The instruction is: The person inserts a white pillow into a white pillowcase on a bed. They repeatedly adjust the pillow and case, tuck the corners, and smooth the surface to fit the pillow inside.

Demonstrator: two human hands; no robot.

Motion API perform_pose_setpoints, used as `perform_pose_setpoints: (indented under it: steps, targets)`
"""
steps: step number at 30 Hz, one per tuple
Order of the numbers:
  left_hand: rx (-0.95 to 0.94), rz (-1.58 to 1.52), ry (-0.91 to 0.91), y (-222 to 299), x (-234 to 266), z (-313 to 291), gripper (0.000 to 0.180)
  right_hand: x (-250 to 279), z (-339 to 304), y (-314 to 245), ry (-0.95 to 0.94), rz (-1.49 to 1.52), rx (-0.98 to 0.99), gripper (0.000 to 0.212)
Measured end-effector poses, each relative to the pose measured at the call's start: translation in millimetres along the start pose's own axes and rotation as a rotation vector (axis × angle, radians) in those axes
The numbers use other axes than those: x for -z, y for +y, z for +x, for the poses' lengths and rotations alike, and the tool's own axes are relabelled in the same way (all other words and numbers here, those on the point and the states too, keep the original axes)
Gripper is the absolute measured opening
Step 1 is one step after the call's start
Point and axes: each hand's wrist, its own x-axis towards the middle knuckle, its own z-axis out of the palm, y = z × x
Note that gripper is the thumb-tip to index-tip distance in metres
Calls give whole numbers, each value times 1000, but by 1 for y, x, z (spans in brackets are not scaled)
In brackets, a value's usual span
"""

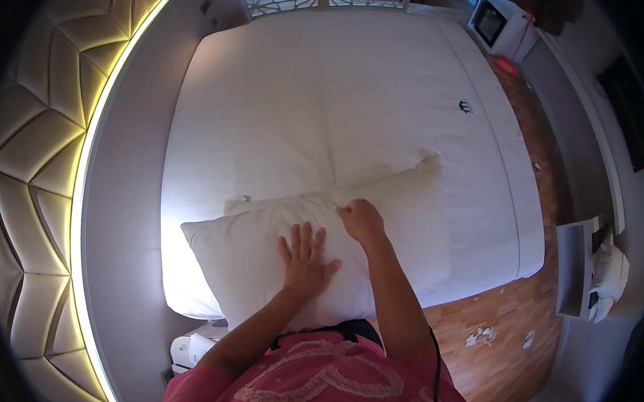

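Two hands contact a white pillow [248, 259], which overlaps the near edge of the bed [307, 89], toward its near left corner. Left hand [304, 268]: palm down on the pillow, fingers extended and spread, gripping nothing. Right hand [363, 222]: fingers curled closed on the pillow's far edge. White cloth [410, 214] extends to the right of the pillow; whether it is a separate piece cannot be told. A white appliance [501, 28] stands near the bed's far right corner.
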Motion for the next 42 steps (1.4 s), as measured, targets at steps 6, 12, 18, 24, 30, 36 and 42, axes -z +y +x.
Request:
perform_pose_setpoints:
  steps: [6,12,18,24,30,36,42]
  targets:
    - [6,-37,48,0,-2,-1,84,14,53,24,394,-423,19,22]
    - [48,-63,-18,7,0,2,81,25,25,71,575,-590,106,16]
    - [60,-76,-115,-2,7,10,78,42,-31,113,685,-602,100,13]
    - [75,16,-153,2,1,37,77,16,-70,125,611,-414,-63,21]
    - [87,4,-140,-16,6,40,78,-45,-164,131,503,-123,-114,21]
    - [24,26,-104,-4,-3,25,80,-20,-193,182,365,-216,-385,18]
    - [16,15,-72,5,-4,-3,79,-14,-144,126,511,0,-173,36]
